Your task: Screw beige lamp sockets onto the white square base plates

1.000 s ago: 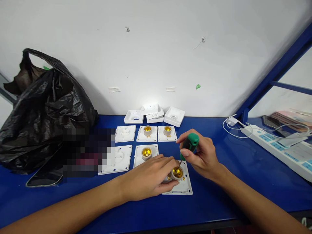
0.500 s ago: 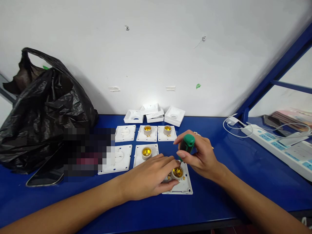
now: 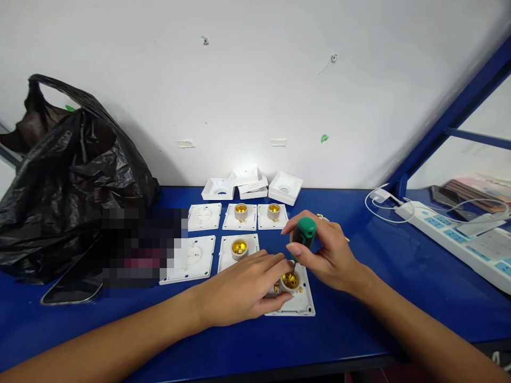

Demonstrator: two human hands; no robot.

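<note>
On the blue surface point(image 3: 359, 330), the left hand point(image 3: 243, 290), fingers pressed together, steadies a white square plastic lamp holder point(image 3: 303, 306) while the right hand point(image 3: 327, 255), fingers pinching a green-handled screwdriver point(image 3: 306, 229), sets its tip inside the brass socket.

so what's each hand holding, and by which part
Right hand grips a screwdriver by its green handle; left hand pinches the lamp socket at its side.

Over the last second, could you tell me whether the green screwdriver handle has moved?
Yes, the screwdriver handle shifted slightly left, nearer above the lamp socket under the left hand.
</note>
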